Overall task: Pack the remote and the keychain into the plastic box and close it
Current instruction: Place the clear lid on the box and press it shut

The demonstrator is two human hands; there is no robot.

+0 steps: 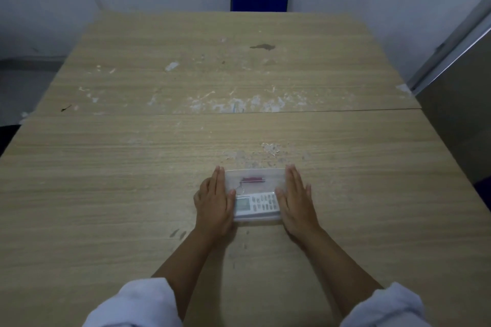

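One plastic box [255,194] sits near the tabletop's [132,167] near edge, between both hands. Left hand [214,204] and right hand [296,202], fingers extended flat, press its ends. Inside: one remote [256,204], one keychain [251,181].

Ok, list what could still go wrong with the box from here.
1. Whether the lid has latched on the plastic box cannot be told; if it hasn't, lifting could spill the remote and keychain.
2. The left hand and right hand lie flat against its ends; uneven pressure might skid it across the table.
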